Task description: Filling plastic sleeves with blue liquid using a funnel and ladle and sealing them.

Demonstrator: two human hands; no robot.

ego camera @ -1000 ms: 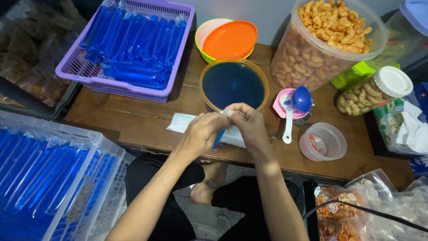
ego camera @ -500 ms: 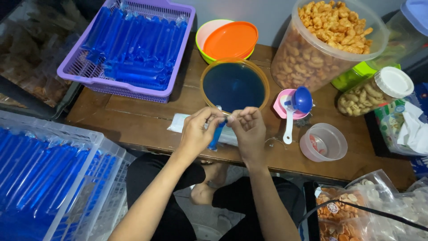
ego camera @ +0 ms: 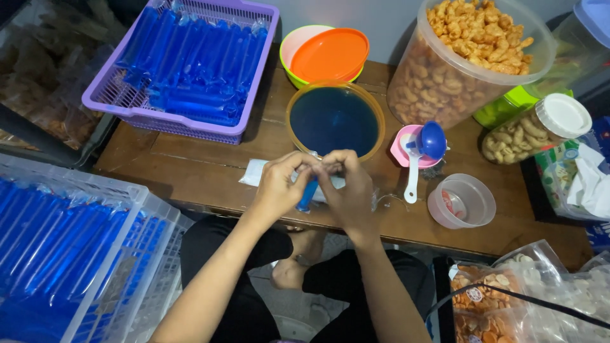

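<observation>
Blue liquid in a thin clear plastic tube [ego camera: 307, 194] sits pinched between your two hands, above the near edge of the brown wooden worktop [ego camera: 190, 162].

Your left hand [ego camera: 279, 184] and right hand [ego camera: 346, 187] have drawn closer together than a moment ago, fingers curled tight round the tube's top, so it now hangs nearly upright just in front of the yellow-rimmed round bowl of dark blue liquid [ego camera: 335, 121]. The purple plastic basket of filled blue tubes [ego camera: 184, 63] stands well apart at far left.

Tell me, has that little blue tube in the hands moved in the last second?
Yes. The blue tube now hangs more upright below both hands, slightly lower and farther from the bowl of blue liquid.
</observation>
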